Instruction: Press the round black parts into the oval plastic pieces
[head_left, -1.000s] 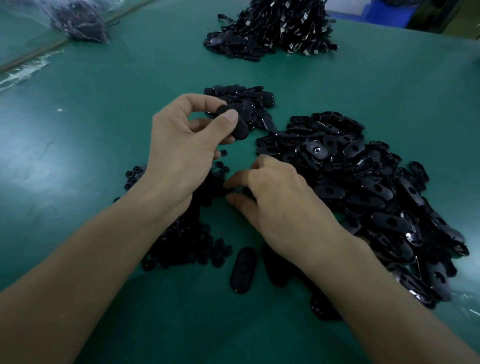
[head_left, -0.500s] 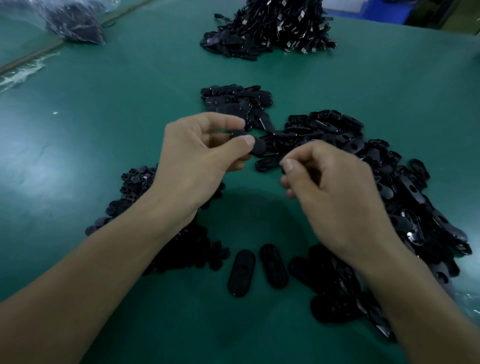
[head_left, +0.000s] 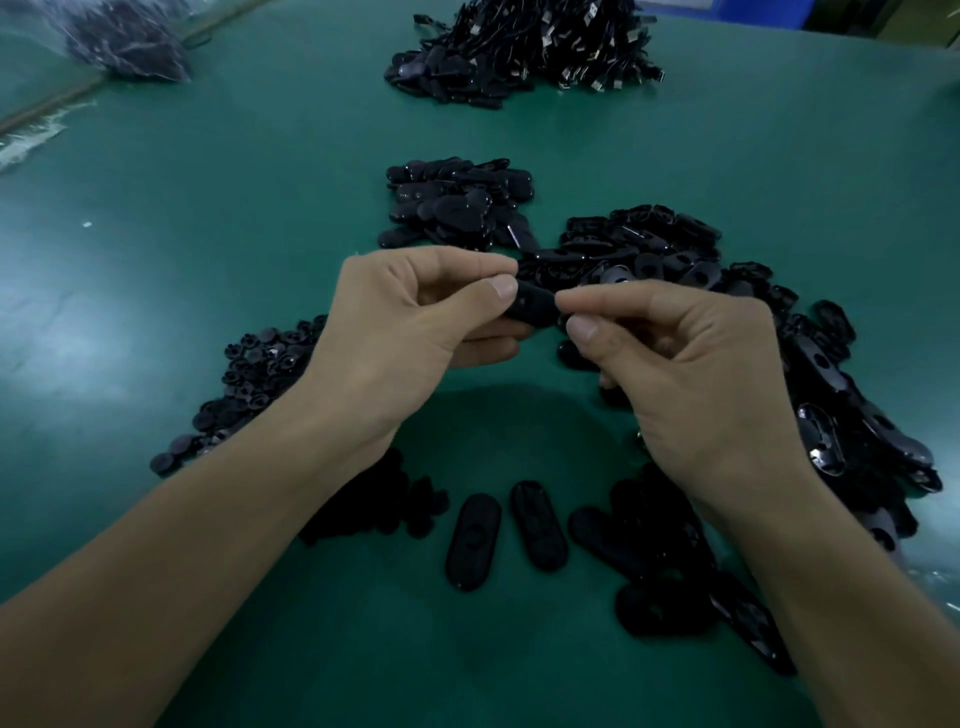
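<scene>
A green table (head_left: 208, 208) carries everything. On its right spreads a wide heap of oval black plastic shells (head_left: 831, 374), running from mid-table to the near edge. At the far edge lies a mound of black pieces with metal plugs (head_left: 530, 47). A clear plastic bag (head_left: 124, 41) at far left holds dark small parts, too blurred to name. A smaller pile of black ovals (head_left: 457, 202) sits mid-table, and a heap of round black parts (head_left: 254, 374) lies on the left, partly under the left forearm.

Above the table's middle, the left hand (head_left: 395, 338) pinches one oval black plastic piece (head_left: 535, 306) between thumb and forefinger. The right hand (head_left: 691, 374), fingers curled, nips its right end. Whether a round part sits there is hidden.
</scene>
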